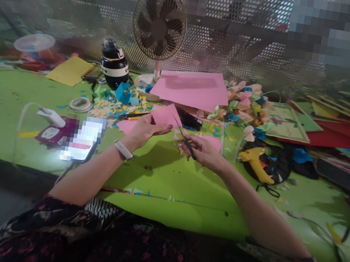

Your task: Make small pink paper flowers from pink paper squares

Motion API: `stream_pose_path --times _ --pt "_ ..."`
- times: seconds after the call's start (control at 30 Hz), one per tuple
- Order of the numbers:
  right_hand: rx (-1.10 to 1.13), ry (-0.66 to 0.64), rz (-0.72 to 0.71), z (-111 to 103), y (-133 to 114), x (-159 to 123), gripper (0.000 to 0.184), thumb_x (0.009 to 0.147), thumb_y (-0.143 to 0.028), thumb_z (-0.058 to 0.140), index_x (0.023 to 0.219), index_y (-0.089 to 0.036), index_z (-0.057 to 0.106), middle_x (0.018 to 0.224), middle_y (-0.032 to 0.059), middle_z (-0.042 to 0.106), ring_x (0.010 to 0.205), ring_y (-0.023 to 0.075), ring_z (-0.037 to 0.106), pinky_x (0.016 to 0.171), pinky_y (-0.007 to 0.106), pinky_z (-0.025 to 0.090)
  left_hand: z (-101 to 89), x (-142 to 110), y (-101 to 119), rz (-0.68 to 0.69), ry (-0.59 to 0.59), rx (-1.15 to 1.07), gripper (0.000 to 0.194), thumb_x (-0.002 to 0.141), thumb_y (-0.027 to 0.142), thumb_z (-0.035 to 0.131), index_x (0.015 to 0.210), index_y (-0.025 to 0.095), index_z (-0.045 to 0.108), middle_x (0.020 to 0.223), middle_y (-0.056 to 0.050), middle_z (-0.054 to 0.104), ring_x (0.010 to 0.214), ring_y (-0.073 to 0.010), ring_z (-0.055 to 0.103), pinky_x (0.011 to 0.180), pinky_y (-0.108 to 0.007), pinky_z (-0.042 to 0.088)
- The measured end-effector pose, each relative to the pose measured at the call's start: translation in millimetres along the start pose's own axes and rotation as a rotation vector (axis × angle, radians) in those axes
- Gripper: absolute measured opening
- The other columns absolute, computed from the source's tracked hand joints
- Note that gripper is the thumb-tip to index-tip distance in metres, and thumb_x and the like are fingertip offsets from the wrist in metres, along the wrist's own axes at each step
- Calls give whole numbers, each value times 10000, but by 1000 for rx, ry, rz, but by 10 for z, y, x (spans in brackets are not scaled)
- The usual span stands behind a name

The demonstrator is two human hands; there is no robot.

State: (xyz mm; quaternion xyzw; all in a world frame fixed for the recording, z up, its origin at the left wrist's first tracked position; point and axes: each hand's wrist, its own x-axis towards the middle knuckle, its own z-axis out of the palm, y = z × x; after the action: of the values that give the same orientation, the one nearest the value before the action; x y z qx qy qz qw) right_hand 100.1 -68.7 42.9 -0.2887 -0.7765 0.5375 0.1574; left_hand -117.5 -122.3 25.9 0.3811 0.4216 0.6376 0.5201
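Note:
Pinched in my left hand [146,131] is a small pink paper piece [164,115], held up above the green table. My right hand [204,150] grips a pair of scissors [188,148], its blades pointing up and left beside the paper's right edge. The blades look slightly apart; whether they touch the paper I cannot tell. Pink paper scraps [126,126] lie on the table behind my left hand, and another pink piece [211,143] is partly hidden behind my right. A dark object [190,120] rests behind the paper.
Behind stand a fan [159,28], a black bottle [114,69] and a large pink sheet [193,88]. Paper flowers [245,100] are heaped to its right. A lit phone [84,139] lies at left, a tape roll [80,104] beyond it. At right sits a yellow glue gun [258,163].

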Motion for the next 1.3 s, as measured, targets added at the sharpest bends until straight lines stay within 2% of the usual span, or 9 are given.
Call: stream_pose_path --times 0.37,0.67,0.87,1.1,1.3 --pt "8 8 5 8 32 9 365 827 -507 714 992 -182 700 832 46 642 657 127 574 608 291 537 1 12 0 -16 13 -22 394 542 256 942 850 151 720 820 -34 722 745 -135 669 775 -280 569" --pt "1 12 32 5 52 17 426 819 -549 693 1025 -176 695 894 62 673 747 153 610 632 293 553 48 -65 99 -87 -31 63 314 582 276 911 800 124 744 816 -86 753 734 -176 698 809 -340 580" --pt "-4 3 28 7 79 18 460 801 -563 711 1063 -186 693 914 64 681 750 157 613 648 304 554 16 -52 72 -85 -38 59 276 596 264 904 772 121 748 769 -74 739 696 -157 684 801 -334 591" --pt "-39 -19 21 -14 72 8 447 855 -542 669 1116 -181 692 942 78 689 805 172 640 674 308 564 -1 -31 53 -95 -52 68 280 593 260 912 781 124 755 745 -59 730 686 -141 675 767 -309 589" --pt "-64 -7 10 -13 77 16 445 853 -541 673 1099 -171 705 900 71 687 721 145 606 614 285 528 -14 -24 45 -98 -60 86 260 614 267 903 768 117 757 754 -77 734 681 -147 674 793 -340 592"
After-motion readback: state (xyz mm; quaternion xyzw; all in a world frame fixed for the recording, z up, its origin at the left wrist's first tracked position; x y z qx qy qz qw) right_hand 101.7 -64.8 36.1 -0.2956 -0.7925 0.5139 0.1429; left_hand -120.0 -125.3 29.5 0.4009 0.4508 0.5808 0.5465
